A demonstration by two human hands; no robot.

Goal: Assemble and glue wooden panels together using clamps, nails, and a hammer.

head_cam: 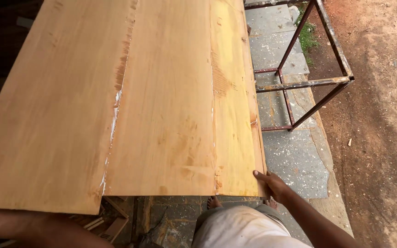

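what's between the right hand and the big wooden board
Nothing visible. The right hand is already on the wooden board, its fingers at the near right corner. The metal frame stands apart on the stone slabs to the right. The left hand itself is hidden under the board's near left edge.

My right hand [274, 185] grips the wooden panel [129, 105] at its near right corner; metal frame [309, 80] stands right of it.

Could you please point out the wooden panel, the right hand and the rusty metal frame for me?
wooden panel [161, 105], head view, middle board's face
right hand [274, 183], head view, back of the hand at the panel's corner
rusty metal frame [304, 84], head view, top horizontal bar
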